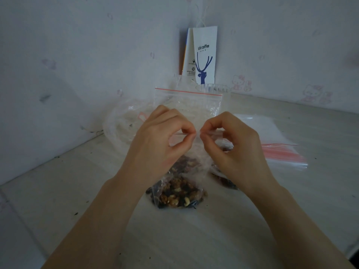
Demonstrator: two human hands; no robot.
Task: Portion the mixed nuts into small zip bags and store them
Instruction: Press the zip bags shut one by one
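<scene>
Centrally, a small clear plastic zip bag (177, 195) of brown mixed nuts is standing on the pale wooden surface (194, 239). The left hand (161, 140) and the right hand (239, 144) are both pinching its top strip between thumb and forefinger, fingertips nearly meeting. Under the right hand, a second nut-filled clear bag (223, 180) is lying. A stack of empty red-striped zip bags (281, 150) is resting to the right, and a white paper bag printed with a blue deer (205, 55) is standing in the wall corner behind.
</scene>
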